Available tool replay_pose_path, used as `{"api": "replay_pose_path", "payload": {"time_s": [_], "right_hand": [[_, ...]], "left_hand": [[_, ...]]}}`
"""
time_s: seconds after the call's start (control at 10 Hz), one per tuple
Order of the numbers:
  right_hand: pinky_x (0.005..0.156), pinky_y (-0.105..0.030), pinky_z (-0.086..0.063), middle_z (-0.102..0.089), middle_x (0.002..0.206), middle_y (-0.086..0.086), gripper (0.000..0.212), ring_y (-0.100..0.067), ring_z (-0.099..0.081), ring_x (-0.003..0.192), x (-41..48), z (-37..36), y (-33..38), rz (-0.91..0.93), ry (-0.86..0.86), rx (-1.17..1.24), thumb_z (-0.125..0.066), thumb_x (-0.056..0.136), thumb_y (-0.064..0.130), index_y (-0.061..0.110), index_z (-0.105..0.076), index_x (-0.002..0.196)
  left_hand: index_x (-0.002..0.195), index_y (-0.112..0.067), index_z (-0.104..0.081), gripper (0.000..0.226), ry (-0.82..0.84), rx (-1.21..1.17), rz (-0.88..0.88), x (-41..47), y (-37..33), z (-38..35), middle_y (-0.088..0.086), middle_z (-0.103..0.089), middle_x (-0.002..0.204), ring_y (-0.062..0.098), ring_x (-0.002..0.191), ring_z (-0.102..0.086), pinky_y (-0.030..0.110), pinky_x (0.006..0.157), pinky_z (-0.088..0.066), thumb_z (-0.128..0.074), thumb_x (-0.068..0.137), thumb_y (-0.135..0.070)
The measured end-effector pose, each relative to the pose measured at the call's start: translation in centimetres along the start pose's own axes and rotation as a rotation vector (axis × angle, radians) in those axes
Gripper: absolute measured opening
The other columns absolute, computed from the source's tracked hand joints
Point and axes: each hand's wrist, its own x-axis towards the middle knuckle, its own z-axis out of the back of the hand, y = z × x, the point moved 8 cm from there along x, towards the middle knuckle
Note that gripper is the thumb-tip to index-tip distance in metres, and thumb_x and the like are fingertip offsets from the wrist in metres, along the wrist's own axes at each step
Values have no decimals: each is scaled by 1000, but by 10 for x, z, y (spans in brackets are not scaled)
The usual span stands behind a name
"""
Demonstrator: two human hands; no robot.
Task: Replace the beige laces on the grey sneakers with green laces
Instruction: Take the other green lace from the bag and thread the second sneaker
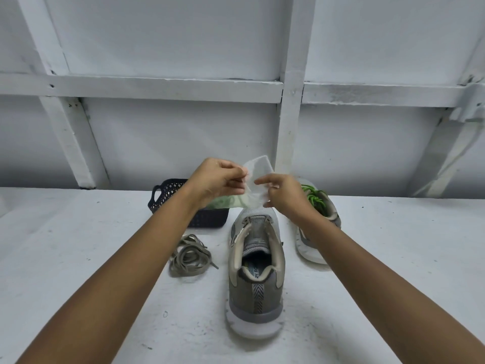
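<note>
A grey sneaker (256, 271) without laces stands heel toward me in the middle of the white surface. Above its toe, my left hand (217, 179) and my right hand (282, 191) each pinch a clear plastic packet (256, 179) with pale green lace showing in its lower part. A second grey sneaker (319, 222), laced in green, lies behind my right forearm. A pile of beige laces (190, 256) rests left of the near sneaker.
A dark perforated basket (183, 203) sits behind my left wrist, near the white framed wall (288, 101). A white cable hangs at the far right (456, 158).
</note>
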Motion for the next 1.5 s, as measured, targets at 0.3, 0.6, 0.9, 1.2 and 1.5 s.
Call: {"api": "replay_pose_path", "payload": {"time_s": [0.3,0.6,0.9,1.2,1.5], "right_hand": [[62,-31,-58,-60,100,-4,44,-21,-65,71,-7,-10,-21,-156,174,603,-37,95,-11,12,-56,128],[65,-32,-51,-58,88,-4,16,-17,-57,68,-3,-7,-51,-221,79,970,-52,90,15,12,-66,96],[71,-29,-51,-61,91,-1,19,-15,-59,79,-8,-18,-65,-338,14,733,-65,86,14,7,-63,104],[90,-35,-45,-47,118,7,33,-15,-45,112,-12,-20,-66,-314,24,984,-32,103,12,16,-43,133],[49,-20,-52,-69,86,-8,15,-13,-66,58,-9,-25,-67,-255,107,1086,-49,94,16,11,-62,100]], "left_hand": [[120,-6,-59,29,-456,523,-113,4,8,54,7,-61,116,22,100,-57,28,82,-45,-48,97,-20],[80,-6,-62,26,-289,278,177,13,55,63,9,-64,78,15,62,-63,23,48,-51,-49,98,-20],[76,-12,-63,14,-405,109,-34,16,3,68,1,-63,67,13,60,-56,22,55,-50,-65,88,-18],[74,-8,-57,16,-348,-161,41,15,4,52,4,-58,70,17,66,-57,27,56,-50,-59,90,-10],[75,-16,-64,27,-282,-282,51,16,-2,49,2,-58,86,18,78,-55,29,62,-47,-52,95,-30]]}}
